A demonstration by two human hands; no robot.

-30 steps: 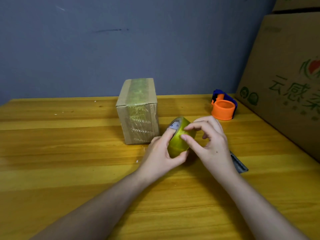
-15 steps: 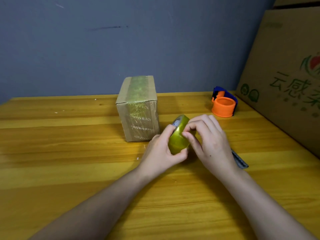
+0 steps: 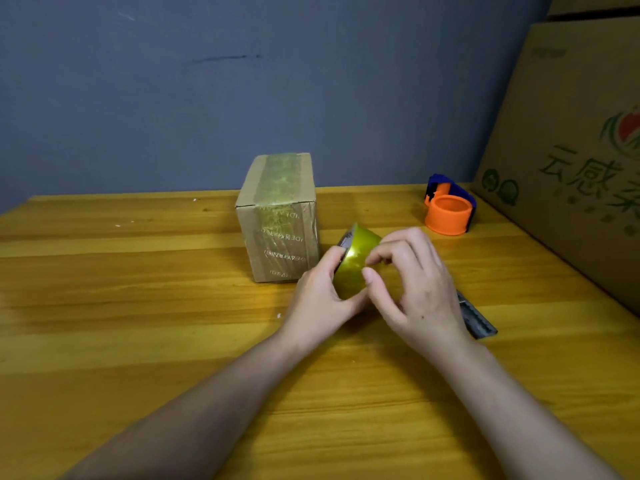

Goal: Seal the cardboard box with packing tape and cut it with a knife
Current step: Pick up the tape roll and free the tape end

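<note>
A small cardboard box [image 3: 280, 220] stands upright on the wooden table [image 3: 138, 306], with a strip of yellowish tape running over its top and down its front. Just right of the box I hold a roll of yellow-green packing tape [image 3: 353, 261] above the table. My left hand [image 3: 318, 299] grips the roll from the left and below. My right hand [image 3: 412, 285] has its thumb and curled fingertips on the roll's outer surface. A grey utility knife [image 3: 476, 318] lies on the table, partly hidden behind my right hand.
An orange and blue tape dispenser [image 3: 448, 209] sits at the back right of the table. A large printed cardboard carton [image 3: 571, 150] leans along the right edge. A grey-blue wall [image 3: 277, 81] closes off the back.
My right fingers have curled in tighter onto the roll's surface. The roll and both hands have stayed in about the same place by the box.
</note>
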